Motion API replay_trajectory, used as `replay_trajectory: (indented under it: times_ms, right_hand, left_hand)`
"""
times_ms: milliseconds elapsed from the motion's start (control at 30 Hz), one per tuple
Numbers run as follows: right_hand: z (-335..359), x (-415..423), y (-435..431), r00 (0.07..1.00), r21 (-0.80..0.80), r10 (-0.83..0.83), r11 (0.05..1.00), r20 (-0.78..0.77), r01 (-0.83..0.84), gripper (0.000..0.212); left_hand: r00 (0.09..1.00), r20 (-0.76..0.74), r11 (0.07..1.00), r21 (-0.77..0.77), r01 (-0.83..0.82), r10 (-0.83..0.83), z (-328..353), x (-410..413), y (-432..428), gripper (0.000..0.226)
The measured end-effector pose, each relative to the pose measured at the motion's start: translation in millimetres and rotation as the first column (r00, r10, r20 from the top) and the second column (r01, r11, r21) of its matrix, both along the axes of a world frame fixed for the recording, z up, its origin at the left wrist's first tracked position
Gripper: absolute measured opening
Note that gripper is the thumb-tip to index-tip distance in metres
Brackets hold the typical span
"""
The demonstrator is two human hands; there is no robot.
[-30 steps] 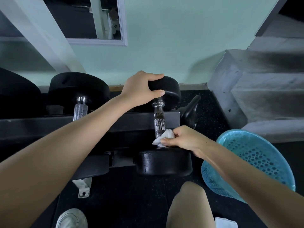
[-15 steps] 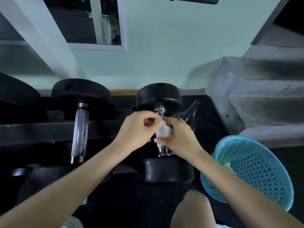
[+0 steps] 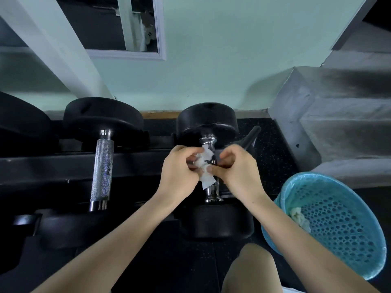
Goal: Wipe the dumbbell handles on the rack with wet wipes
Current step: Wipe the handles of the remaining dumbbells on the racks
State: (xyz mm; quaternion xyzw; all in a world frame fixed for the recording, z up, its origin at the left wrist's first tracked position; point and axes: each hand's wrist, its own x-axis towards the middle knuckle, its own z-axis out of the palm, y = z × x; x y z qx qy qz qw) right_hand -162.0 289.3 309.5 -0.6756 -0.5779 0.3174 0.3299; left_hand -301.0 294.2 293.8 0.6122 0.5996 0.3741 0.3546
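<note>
A black dumbbell [image 3: 208, 121] lies across the rack [image 3: 53, 166] in the middle of the view, its chrome handle [image 3: 212, 192] running toward me. A crumpled white wet wipe [image 3: 205, 166] sits over the handle's middle. My left hand [image 3: 179, 168] pinches the wipe from the left. My right hand [image 3: 237, 166] pinches it from the right, thumb pressed on the wipe. Both hands hide most of the handle. A second dumbbell with a knurled chrome handle [image 3: 101, 168] lies to the left, untouched.
A blue perforated waste basket [image 3: 338, 225] with a used wipe inside stands on the floor at the right. Grey concrete steps [image 3: 338, 115] rise at the far right. A green wall runs behind the rack. My knee [image 3: 251, 271] is at the bottom edge.
My left hand left the far dumbbell head and came down to the handle. The wipe moved up from the handle's near end to its middle, and both hands now hold it.
</note>
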Motion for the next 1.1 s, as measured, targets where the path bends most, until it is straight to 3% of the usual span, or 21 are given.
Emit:
replay_trajectory:
  times_ms: [100, 167, 233, 267, 333, 367, 467, 733, 867, 1000, 1100]
  right_hand:
    - [1, -1, 5, 0.999, -0.022, -0.036, 0.999, 0.040, 0.037, 0.030]
    - [-1, -1, 0, 0.999, -0.027, -0.039, 0.999, 0.015, 0.040, 0.020]
    - [-3, 0, -9, 0.998, -0.007, -0.061, 0.998, -0.004, 0.061, 0.009]
    - [-4, 1, -13, 0.997, 0.010, -0.081, 0.997, -0.009, 0.081, 0.005]
    - [-7, 2, -19, 0.989, 0.042, -0.142, 0.989, -0.038, 0.144, 0.006]
    - [-9, 3, -20, 0.981, 0.045, -0.181, 0.982, -0.074, 0.184, 0.007]
    - [-11, 3, -17, 0.960, 0.002, -0.235, 0.971, -0.154, 0.238, 0.009]
    - [-7, 2, -21, 0.967, 0.005, -0.214, 0.976, -0.138, 0.217, 0.010]
    - [-6, 1, -22, 0.971, 0.027, -0.197, 0.979, -0.133, 0.202, 0.012]
    - [-6, 2, -22, 0.972, 0.003, -0.193, 0.981, -0.137, 0.195, 0.012]
    - [-6, 3, -20, 0.967, -0.040, -0.197, 0.980, -0.160, 0.193, 0.011]
  left_hand:
    - [0.986, -0.054, 0.987, -0.023, 0.159, -0.160, 0, -1, -1, 0.049]
    - [0.984, -0.085, 0.987, 0.007, 0.160, -0.159, -3, -2, -1, 0.042]
    - [0.997, -0.040, 0.997, -0.026, 0.066, -0.067, -6, -1, -1, 0.017]
    - [0.998, 0.062, 0.994, -0.110, 0.017, -0.010, -7, -1, -1, 0.010]
    - [0.937, 0.318, 0.942, -0.335, -0.030, 0.143, -7, 4, 2, 0.010]
    - [0.910, 0.360, 0.912, -0.409, -0.045, 0.206, -8, 7, 5, 0.013]
    - [0.862, 0.376, 0.838, -0.536, -0.096, 0.339, -11, 16, 19, 0.025]
    - [0.714, 0.488, 0.740, -0.669, -0.063, 0.502, -2, 23, 34, 0.035]
    - [0.782, 0.454, 0.785, -0.615, -0.072, 0.427, -2, 21, 15, 0.036]
    - [0.900, 0.376, 0.838, -0.545, 0.023, 0.220, 5, 16, 10, 0.024]
    - [0.918, 0.350, 0.843, -0.538, 0.035, 0.185, 12, 15, 13, 0.025]
